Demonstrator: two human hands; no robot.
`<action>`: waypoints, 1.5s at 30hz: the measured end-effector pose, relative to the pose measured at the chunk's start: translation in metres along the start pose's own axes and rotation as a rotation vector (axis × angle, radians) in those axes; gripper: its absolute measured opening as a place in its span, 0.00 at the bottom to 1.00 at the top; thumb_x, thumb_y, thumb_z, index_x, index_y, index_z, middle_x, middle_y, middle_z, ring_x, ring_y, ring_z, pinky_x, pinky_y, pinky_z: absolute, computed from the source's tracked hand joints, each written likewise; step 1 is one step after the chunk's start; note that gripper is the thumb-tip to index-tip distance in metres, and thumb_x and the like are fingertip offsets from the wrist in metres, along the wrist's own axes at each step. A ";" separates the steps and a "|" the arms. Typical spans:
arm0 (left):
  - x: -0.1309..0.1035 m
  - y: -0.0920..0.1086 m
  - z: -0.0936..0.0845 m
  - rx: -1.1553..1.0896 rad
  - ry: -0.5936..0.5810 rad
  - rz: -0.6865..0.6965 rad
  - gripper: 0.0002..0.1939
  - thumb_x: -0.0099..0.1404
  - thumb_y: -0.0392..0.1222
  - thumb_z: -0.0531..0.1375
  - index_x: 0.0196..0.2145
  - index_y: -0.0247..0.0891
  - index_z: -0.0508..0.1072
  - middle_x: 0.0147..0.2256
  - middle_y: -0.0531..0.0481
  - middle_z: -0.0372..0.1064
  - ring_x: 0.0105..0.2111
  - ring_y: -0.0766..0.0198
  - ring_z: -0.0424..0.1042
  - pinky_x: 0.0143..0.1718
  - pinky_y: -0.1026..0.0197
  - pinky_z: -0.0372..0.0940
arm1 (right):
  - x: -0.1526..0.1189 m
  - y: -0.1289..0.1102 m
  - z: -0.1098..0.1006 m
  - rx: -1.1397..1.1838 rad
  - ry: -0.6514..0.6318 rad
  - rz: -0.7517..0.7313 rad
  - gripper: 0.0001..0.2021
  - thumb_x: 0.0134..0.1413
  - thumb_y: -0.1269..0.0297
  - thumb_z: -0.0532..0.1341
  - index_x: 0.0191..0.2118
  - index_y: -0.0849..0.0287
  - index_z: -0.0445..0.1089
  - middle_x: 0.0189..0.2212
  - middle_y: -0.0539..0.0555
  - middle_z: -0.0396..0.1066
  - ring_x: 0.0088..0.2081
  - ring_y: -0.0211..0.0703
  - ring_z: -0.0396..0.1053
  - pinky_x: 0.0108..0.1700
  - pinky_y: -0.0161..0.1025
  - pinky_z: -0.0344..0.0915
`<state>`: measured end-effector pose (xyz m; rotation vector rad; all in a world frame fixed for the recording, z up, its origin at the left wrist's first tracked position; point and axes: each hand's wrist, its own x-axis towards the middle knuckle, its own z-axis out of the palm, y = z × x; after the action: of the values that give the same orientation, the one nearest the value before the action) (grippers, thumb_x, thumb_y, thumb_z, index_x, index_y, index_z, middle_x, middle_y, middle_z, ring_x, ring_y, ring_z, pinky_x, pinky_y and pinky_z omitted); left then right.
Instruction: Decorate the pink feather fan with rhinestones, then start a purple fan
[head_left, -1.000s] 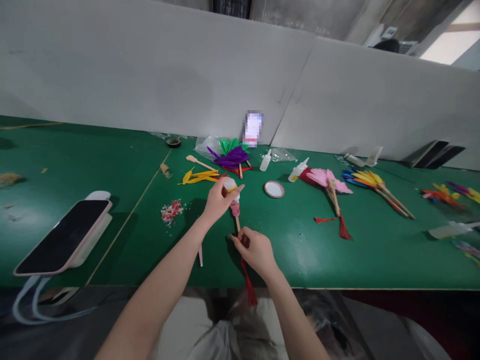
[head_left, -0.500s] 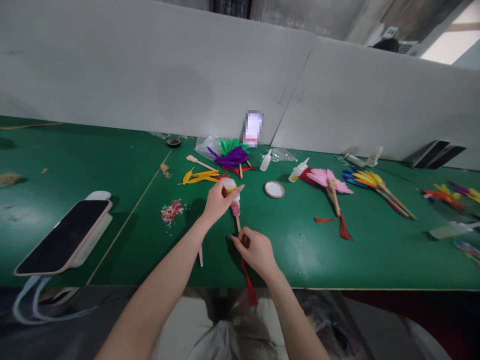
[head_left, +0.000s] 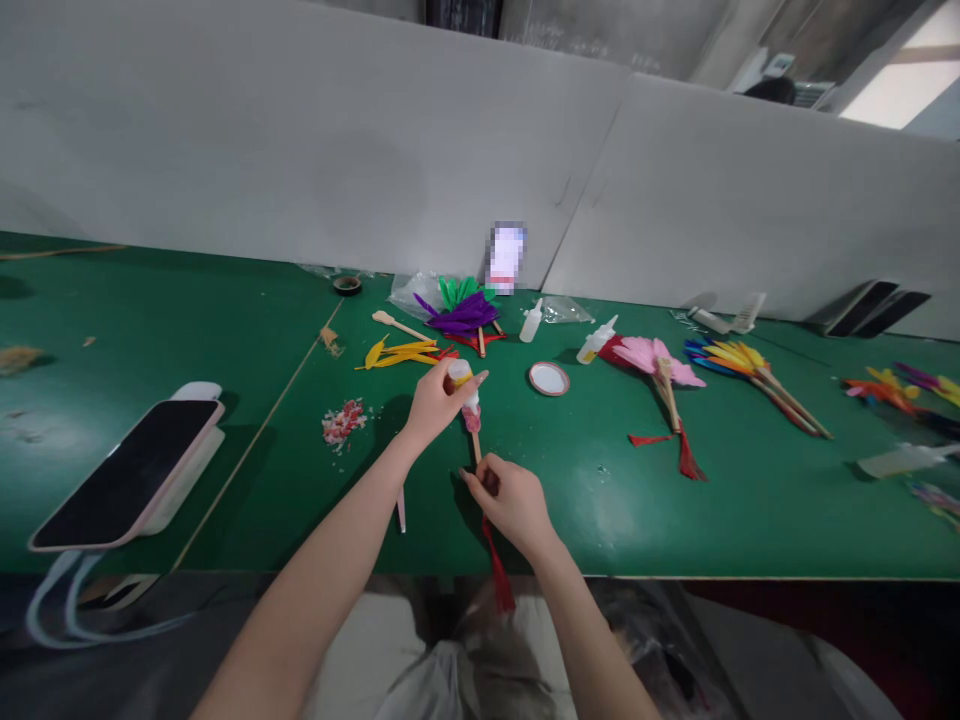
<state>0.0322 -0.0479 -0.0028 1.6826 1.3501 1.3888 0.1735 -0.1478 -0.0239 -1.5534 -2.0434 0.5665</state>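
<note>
My left hand point(head_left: 436, 405) is closed around a small glue bottle point(head_left: 460, 374), which is tipped with its nozzle end down. Below the nozzle is the pink-and-red decorated head point(head_left: 472, 418) of a wooden stick point(head_left: 477, 448). The stick's lower part is pinched by my right hand point(head_left: 510, 500). A red tassel point(head_left: 499, 572) hangs from the stick past the table's front edge. Left of my hands lies a small heap of pink and white flakes point(head_left: 343, 422). Partly under my left forearm is a thin pink tool, perhaps tweezers point(head_left: 402, 510).
Purple feathers point(head_left: 461, 314), yellow feathers point(head_left: 405, 354) and a bare wooden stick point(head_left: 405, 326) lie ahead. To the right are a round lid point(head_left: 549, 378), two glue bottles point(head_left: 532, 321) and a pink feather fan point(head_left: 651, 358). A phone point(head_left: 131, 470) rests at left on the green table point(head_left: 247, 330).
</note>
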 end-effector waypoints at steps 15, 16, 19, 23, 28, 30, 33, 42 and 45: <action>0.000 -0.002 -0.001 -0.006 0.063 0.003 0.15 0.57 0.54 0.58 0.33 0.40 0.65 0.26 0.53 0.65 0.24 0.67 0.62 0.25 0.65 0.56 | 0.000 -0.001 0.000 -0.006 -0.001 0.005 0.13 0.55 0.58 0.56 0.23 0.57 0.60 0.16 0.46 0.63 0.20 0.34 0.60 0.23 0.30 0.48; 0.000 -0.001 -0.001 0.008 0.053 0.005 0.15 0.56 0.54 0.59 0.32 0.40 0.65 0.26 0.53 0.64 0.23 0.67 0.61 0.25 0.65 0.56 | 0.000 -0.001 -0.001 -0.004 -0.002 0.005 0.13 0.55 0.58 0.56 0.23 0.57 0.60 0.16 0.46 0.62 0.20 0.34 0.60 0.23 0.31 0.48; 0.000 0.000 0.000 0.041 0.028 0.011 0.15 0.56 0.54 0.60 0.31 0.39 0.65 0.25 0.55 0.63 0.22 0.68 0.59 0.25 0.65 0.55 | 0.000 -0.001 -0.001 0.001 -0.007 0.009 0.13 0.54 0.58 0.57 0.23 0.57 0.60 0.16 0.46 0.62 0.20 0.34 0.60 0.23 0.31 0.48; 0.000 0.001 0.000 -0.006 0.074 -0.005 0.15 0.56 0.54 0.59 0.33 0.40 0.65 0.26 0.54 0.63 0.23 0.68 0.60 0.25 0.65 0.56 | 0.000 -0.001 -0.001 0.002 -0.004 0.012 0.14 0.55 0.57 0.56 0.23 0.58 0.60 0.17 0.46 0.62 0.20 0.34 0.59 0.23 0.31 0.48; -0.001 0.000 0.000 0.057 0.011 0.025 0.14 0.55 0.52 0.60 0.31 0.39 0.65 0.24 0.55 0.62 0.21 0.68 0.59 0.24 0.65 0.55 | 0.000 0.000 0.000 -0.014 0.003 -0.009 0.14 0.55 0.57 0.56 0.23 0.57 0.60 0.16 0.46 0.62 0.20 0.34 0.60 0.23 0.30 0.48; -0.001 0.000 0.000 0.036 0.024 0.022 0.13 0.56 0.52 0.60 0.30 0.39 0.65 0.23 0.55 0.61 0.21 0.69 0.58 0.23 0.66 0.54 | 0.000 -0.001 -0.001 -0.018 0.004 -0.011 0.14 0.55 0.57 0.56 0.23 0.57 0.60 0.16 0.46 0.62 0.20 0.34 0.60 0.23 0.30 0.48; -0.001 0.000 0.001 -0.002 0.068 0.007 0.13 0.56 0.51 0.60 0.29 0.39 0.65 0.22 0.56 0.61 0.20 0.69 0.58 0.22 0.66 0.54 | 0.000 -0.001 -0.001 -0.015 0.007 -0.008 0.14 0.55 0.57 0.56 0.22 0.57 0.60 0.16 0.46 0.62 0.20 0.34 0.60 0.23 0.30 0.48; -0.002 0.004 0.000 0.012 0.078 -0.003 0.14 0.55 0.52 0.60 0.28 0.39 0.65 0.21 0.56 0.60 0.20 0.70 0.56 0.22 0.66 0.53 | -0.001 -0.001 -0.001 0.003 -0.003 -0.001 0.14 0.55 0.57 0.56 0.23 0.57 0.59 0.16 0.46 0.61 0.20 0.34 0.59 0.23 0.31 0.47; -0.001 0.004 0.000 0.019 0.072 -0.013 0.14 0.55 0.52 0.61 0.28 0.39 0.65 0.21 0.57 0.59 0.20 0.70 0.55 0.22 0.66 0.52 | -0.001 -0.001 -0.001 0.005 0.001 -0.006 0.14 0.55 0.57 0.56 0.23 0.57 0.59 0.16 0.45 0.60 0.20 0.34 0.59 0.23 0.31 0.47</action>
<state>0.0333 -0.0508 0.0006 1.6478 1.4154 1.4458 0.1733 -0.1486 -0.0231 -1.5435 -2.0437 0.5673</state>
